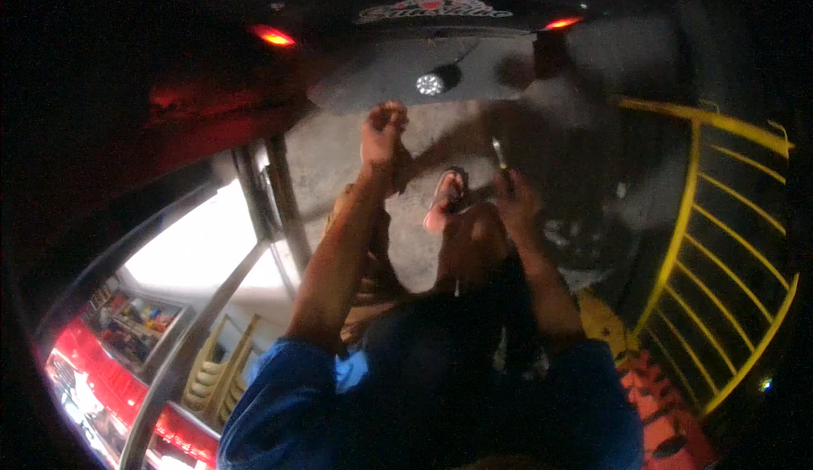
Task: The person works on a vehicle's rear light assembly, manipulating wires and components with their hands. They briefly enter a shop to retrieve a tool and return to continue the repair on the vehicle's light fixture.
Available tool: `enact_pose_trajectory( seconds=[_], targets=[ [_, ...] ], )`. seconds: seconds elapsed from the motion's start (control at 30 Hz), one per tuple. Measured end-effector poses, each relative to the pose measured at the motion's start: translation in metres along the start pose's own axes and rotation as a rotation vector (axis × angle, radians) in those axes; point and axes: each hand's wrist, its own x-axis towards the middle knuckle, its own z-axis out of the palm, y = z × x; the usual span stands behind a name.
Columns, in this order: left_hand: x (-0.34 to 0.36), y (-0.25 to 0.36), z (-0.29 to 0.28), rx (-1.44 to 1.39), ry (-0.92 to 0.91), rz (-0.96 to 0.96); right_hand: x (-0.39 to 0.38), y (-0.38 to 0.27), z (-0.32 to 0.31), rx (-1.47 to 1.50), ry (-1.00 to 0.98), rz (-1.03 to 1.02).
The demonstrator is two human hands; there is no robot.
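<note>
My left hand (383,134) is stretched forward over the concrete ground (339,161), fingers curled together, and I see nothing in it. My right hand (513,201) is raised beside my bent knee (471,241) and pinches a small slim object (500,155) with a pale tip that points upward. The light is too dim to tell what kind of object it is. My foot in a sandal (445,199) rests between the two hands. Both forearms come from blue sleeves (279,385) at the lower edge.
A yellow metal railing (720,241) curves along the right. Grey metal bars (271,207) stand at the left, with stacked pale chairs (216,373) and a lit shelf (135,322) below them. A dark vehicle rear with red lights (273,36) fills the top.
</note>
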Motion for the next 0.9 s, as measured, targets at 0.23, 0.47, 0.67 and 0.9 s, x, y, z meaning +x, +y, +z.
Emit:
enact_pose_trajectory(
  seconds=[0.23, 0.47, 0.67, 0.9],
  targets=[
    [0.167, -0.09, 0.031, 0.502, 0.2, 0.175, 0.116, 0.058, 0.095, 0.133, -0.122, 0.105],
    [0.226, -0.139, 0.037, 0.385, 0.073, 0.303, 0.249, 0.076, 0.131, -0.182, 0.071, -0.694],
    [0.23, -0.133, 0.056, 0.442, 0.162, 0.325, 0.282, 0.086, 0.152, -0.298, 0.017, -0.796],
    [0.245, -0.144, 0.044, 0.303, -0.032, 0.338, 0.293, 0.092, 0.173, -0.304, -0.069, -0.729]
  ],
)
